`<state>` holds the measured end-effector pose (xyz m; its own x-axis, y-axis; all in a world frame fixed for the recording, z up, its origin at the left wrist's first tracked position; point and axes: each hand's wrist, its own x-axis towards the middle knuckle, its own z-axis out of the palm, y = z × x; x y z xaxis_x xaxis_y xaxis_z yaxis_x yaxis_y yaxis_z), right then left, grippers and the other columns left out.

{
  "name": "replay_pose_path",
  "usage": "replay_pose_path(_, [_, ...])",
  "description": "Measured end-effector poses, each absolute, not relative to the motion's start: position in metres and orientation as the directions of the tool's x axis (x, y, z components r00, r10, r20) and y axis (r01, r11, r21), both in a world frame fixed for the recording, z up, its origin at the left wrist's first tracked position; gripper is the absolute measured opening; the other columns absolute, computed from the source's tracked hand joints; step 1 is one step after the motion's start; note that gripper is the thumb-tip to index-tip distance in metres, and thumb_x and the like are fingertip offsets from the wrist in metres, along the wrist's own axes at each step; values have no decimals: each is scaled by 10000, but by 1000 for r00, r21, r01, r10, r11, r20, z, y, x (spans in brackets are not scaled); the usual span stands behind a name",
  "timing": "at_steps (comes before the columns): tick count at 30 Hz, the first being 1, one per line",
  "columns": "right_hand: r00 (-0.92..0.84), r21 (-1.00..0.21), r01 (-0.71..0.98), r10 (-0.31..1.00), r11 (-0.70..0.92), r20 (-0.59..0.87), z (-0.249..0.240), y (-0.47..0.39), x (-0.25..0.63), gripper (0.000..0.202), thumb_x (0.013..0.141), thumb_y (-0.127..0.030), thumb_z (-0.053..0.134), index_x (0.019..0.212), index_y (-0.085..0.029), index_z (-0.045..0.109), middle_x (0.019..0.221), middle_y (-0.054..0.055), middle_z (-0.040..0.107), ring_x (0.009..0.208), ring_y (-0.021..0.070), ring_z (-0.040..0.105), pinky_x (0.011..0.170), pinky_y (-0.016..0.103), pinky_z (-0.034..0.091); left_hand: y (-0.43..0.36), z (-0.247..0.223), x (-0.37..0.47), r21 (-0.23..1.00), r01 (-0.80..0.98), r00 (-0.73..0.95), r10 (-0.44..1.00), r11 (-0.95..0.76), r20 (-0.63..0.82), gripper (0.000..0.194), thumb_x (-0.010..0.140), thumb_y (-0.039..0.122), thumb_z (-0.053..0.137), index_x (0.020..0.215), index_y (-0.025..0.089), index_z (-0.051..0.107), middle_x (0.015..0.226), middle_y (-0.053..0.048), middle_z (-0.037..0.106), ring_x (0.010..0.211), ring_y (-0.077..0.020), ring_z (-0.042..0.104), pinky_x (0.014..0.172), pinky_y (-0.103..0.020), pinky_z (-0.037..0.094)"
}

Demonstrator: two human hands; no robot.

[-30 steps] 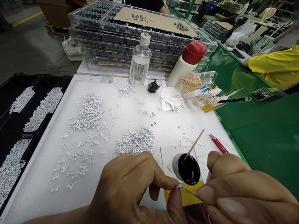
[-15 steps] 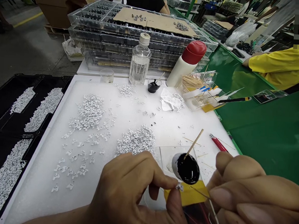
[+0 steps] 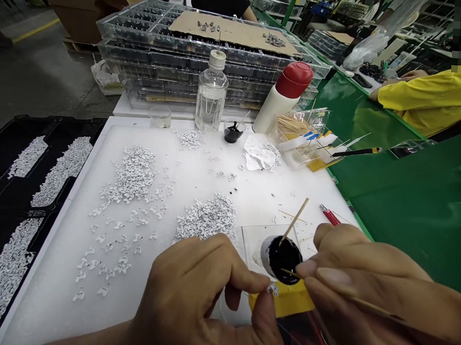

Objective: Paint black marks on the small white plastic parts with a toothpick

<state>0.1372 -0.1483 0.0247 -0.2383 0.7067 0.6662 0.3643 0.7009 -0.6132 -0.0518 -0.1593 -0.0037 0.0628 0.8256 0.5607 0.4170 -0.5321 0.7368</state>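
Observation:
Between thumb and forefinger, my left hand (image 3: 209, 290) pinches a small white part (image 3: 273, 289) with dark marks. My right hand (image 3: 371, 288) grips a thin wooden stick (image 3: 366, 304), whose tip reaches the mouth of a tilted cup of black paint (image 3: 285, 260). Whether that tip touches the paint I cannot tell. Another wooden stick (image 3: 295, 219) stands in the cup. Yellow tape (image 3: 285, 300) lies just below it. Beyond my left hand is a heap of small white parts (image 3: 207, 215), and a second heap (image 3: 133, 175) lies farther left.
At the back stand a clear bottle (image 3: 211, 97), a red-capped flask (image 3: 283, 98) and a small cup of black liquid (image 3: 232, 133). Stacked clear trays (image 3: 143, 60) rise behind them. A red-handled tool (image 3: 329, 215) lies right. Black trays (image 3: 6, 181) hold white parts. A yellow-sleeved person (image 3: 431, 98) sits right.
My right hand has moved left and up, bringing the stick's tip from beside the white part to the paint cup. My left hand keeps its pinch. The whole view has shifted slightly.

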Motion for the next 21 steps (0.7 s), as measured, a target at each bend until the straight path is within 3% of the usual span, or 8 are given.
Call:
replay_pose_path(8, [-192,-608,410,716,680,671,31,-142,132,88,904,-184,833,938,-157,756,882,-11,797,772,106,739,641,248,610,-160,2,-54,742,428,81,839,-517,538,166,785,64,643,772,215,575,544,77,524,447,-73,511,371,-188,346])
replay_pose_path(14, [-218,-576,429,699,696,681,34,-145,133,99,875,-169,850,931,-167,769,859,-6,811,715,138,745,563,277,598,-161,2,-55,735,424,83,831,-529,551,173,763,60,644,773,216,571,540,73,525,445,-81,523,360,-192,349])
replay_pose_path(21, [-147,-654,406,752,638,643,26,-154,135,236,841,-162,876,1047,-229,783,879,10,767,731,158,707,586,314,582,-159,1,-53,745,422,80,840,-517,537,175,773,56,646,788,217,579,548,70,535,449,-76,517,358,-189,343])
